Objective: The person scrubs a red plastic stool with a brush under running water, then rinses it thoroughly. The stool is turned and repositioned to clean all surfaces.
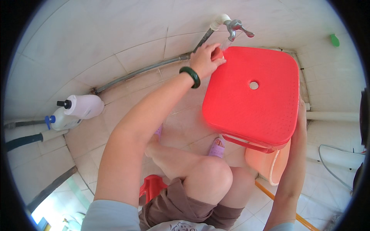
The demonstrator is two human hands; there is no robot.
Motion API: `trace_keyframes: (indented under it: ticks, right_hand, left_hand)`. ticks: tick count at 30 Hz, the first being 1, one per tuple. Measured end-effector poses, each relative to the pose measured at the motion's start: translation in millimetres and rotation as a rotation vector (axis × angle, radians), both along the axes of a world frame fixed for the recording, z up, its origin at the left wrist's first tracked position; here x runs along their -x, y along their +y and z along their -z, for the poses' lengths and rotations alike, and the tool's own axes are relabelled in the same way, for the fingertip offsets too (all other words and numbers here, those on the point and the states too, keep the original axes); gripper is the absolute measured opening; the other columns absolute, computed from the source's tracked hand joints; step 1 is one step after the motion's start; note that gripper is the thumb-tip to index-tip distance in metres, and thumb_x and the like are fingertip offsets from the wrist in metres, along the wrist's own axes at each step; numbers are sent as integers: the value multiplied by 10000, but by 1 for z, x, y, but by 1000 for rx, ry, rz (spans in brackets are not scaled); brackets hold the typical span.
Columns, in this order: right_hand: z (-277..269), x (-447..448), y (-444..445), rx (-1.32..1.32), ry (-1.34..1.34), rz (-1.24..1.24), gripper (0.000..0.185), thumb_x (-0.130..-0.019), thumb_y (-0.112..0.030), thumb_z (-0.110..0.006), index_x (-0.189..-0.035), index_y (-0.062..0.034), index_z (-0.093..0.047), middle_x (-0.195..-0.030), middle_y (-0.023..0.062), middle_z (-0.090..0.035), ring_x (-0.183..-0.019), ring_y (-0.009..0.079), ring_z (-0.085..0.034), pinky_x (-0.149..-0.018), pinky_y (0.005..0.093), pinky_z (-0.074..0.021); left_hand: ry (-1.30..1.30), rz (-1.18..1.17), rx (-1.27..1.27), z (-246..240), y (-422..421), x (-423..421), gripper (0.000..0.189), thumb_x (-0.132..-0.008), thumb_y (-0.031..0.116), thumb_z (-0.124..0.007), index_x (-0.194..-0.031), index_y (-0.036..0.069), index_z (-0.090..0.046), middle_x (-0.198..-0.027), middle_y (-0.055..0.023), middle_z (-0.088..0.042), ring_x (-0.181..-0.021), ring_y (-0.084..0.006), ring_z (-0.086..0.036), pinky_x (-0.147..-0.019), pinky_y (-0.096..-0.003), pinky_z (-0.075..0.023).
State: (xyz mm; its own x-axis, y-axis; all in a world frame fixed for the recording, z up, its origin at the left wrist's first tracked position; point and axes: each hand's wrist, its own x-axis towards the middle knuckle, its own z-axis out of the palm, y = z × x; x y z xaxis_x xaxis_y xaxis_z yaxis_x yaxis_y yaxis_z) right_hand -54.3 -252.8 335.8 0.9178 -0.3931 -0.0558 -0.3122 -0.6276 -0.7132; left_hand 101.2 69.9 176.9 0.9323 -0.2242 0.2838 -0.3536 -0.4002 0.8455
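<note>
A red plastic stool (245, 104), with a round hole in its square seat, is in front of me below a metal tap (235, 27). My left hand (206, 59), wearing a dark green bangle (190, 76) at the wrist, is at the seat's far left corner. Its fingers curl around a small reddish-brown object (216, 54), perhaps a cup, just under the spout. Something clear, seemingly running water (226, 44), comes from the tap. Along the stool's right side, my right hand (302, 106) grips the edge, its fingers mostly hidden.
An orange-pink bucket (260, 161) lies behind the stool's near edge. Two pump bottles (83, 106) stand by the left wall. A grey pipe (141, 72) follows the tiled wall. Near my legs is a red plastic seat (153, 186). A hose (307, 223) lies at lower right.
</note>
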Motion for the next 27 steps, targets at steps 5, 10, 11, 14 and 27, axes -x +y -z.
trace_keyframes:
  ticks: [5, 10, 11, 14, 27]
  right_hand:
    - [2, -10, 7, -431, -121, 218, 414, -1046, -331, -492, -1370, -88, -579, -1208, 43, -666, -990, 151, -656, -784, 326, -552]
    - [1, -7, -11, -21, -89, -30, 384, -1038, -301, -486, -1312, -56, -598, -1130, 61, -667, -946, 152, -641, -799, 331, -538]
    - [0, -3, -18, 34, -36, -37, 382, -1035, -290, -487, -1313, -51, -594, -1106, 64, -669, -942, 159, -638, -803, 336, -535]
    - [-3, 8, -37, 180, 9, -123, 386, -1033, -284, -486, -1328, -53, -581, -1130, 79, -658, -963, 175, -636, -807, 347, -533]
    - [26, -1, -40, 861, -34, -330, 427, -1030, -272, -472, -1401, -66, -506, -1265, 155, -582, -1060, 252, -625, -832, 397, -525]
  left_hand:
    - [293, -9, 416, 53, -11, 8, 697, -863, 388, -748, -1395, 39, -464, -1329, -219, -556, -1235, -307, -547, -1037, -384, -436]
    - [433, 19, 313, 69, -19, -28, 717, -842, 400, -761, -1357, -6, -472, -1302, -211, -595, -1173, -294, -599, -1007, -384, -463]
    - [393, 64, 372, 71, -22, -35, 700, -848, 386, -758, -1349, -13, -477, -1288, -206, -604, -1168, -285, -601, -1005, -377, -463]
    - [454, 164, 463, 75, -33, -47, 621, -894, 360, -715, -1339, -8, -488, -1232, -179, -626, -1092, -242, -613, -952, -347, -480]
    - [481, -25, 728, 126, -54, -45, 572, -900, 330, -715, -1300, -26, -516, -1242, -183, -625, -1134, -250, -606, -978, -344, -473]
